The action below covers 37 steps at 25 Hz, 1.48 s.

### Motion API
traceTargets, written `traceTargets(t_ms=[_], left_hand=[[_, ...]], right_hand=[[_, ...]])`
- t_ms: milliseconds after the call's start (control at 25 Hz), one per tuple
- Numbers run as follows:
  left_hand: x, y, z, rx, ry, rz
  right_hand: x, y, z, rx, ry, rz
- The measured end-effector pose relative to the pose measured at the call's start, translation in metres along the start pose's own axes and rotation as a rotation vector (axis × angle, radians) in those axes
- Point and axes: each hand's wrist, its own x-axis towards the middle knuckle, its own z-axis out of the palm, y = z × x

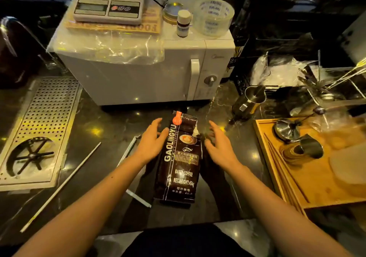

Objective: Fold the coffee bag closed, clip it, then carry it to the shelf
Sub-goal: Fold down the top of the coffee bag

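A dark brown coffee bag (179, 165) with white lettering lies flat on the black counter, its top end pointing away from me. An orange clip (176, 118) sits on the bag's folded top left corner. My left hand (153, 140) is open, fingers spread, its fingertips touching the bag's left edge near the top. On the other side, my right hand (218, 146) hovers open just off the bag's right edge, not clearly touching it. Neither hand grips anything.
A white microwave (150, 74) stands right behind the bag, carrying a scale (108, 9), a small bottle (183, 23) and a tape roll (213, 18). A perforated drip tray (42, 124) lies left. A wooden tray (297, 179) with metal tools and a steel pitcher (250, 102) are right.
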Motion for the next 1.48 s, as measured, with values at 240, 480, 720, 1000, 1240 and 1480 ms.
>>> traceTargets(t_ms=[240,480,720,1000,1240,1480], left_hand=[[0.012,0.002,0.012,-0.262,-0.006,-0.182],[0.028,-0.009,0.017,-0.435,0.029,-0.257],[0.029,-0.010,0.021,-0.563,0.081,-0.313],[0.028,0.003,0.009,-0.630,0.191,-0.228],[0.006,0.013,-0.006,-0.619,0.231,-0.045],[-0.031,0.027,-0.012,-0.489,0.249,0.089]], right_hand=[[0.012,0.006,0.010,0.253,-0.050,0.174],[0.034,0.013,0.015,0.404,-0.036,0.252],[0.042,0.006,0.017,0.519,0.018,0.271],[0.054,-0.016,0.009,0.573,0.072,0.231],[0.037,-0.042,-0.011,0.596,0.040,0.106],[0.003,-0.050,-0.017,0.533,0.083,-0.012]])
